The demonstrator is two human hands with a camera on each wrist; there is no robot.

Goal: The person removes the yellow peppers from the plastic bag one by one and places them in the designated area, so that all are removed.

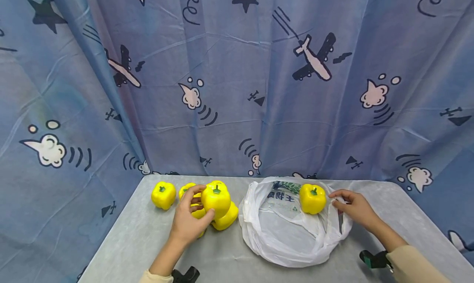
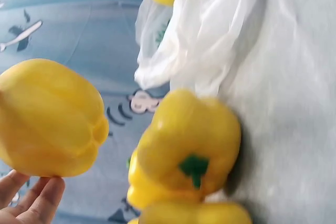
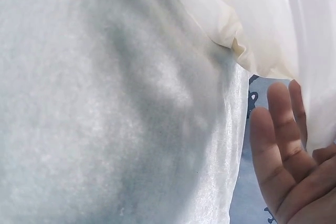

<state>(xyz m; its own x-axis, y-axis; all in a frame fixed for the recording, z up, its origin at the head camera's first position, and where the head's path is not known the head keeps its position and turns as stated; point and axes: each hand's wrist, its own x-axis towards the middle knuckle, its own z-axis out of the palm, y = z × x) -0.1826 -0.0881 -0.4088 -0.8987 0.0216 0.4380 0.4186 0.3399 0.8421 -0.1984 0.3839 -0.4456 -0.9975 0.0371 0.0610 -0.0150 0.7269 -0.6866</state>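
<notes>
My left hand (image 1: 189,221) holds a yellow bell pepper (image 1: 216,198) with a green stem, thumb on one side and fingers on the other. It is raised above other yellow peppers (image 1: 226,218) on the table. In the left wrist view the held pepper (image 2: 50,119) rests on the fingertips. A white plastic bag (image 1: 289,256) lies open to the right, its rim spread in a ring. One yellow pepper (image 1: 312,199) is inside, by its right side. My right hand (image 1: 357,209) pinches the bag's right rim; in the right wrist view its other fingers (image 3: 283,124) extend beside the plastic.
A separate yellow pepper (image 1: 163,195) stands at the table's back left; another (image 1: 187,189) is partly hidden behind my left hand. The grey-covered table (image 1: 126,242) ends at a blue patterned curtain (image 1: 222,143). Dark wrist mounts sit at both wrists.
</notes>
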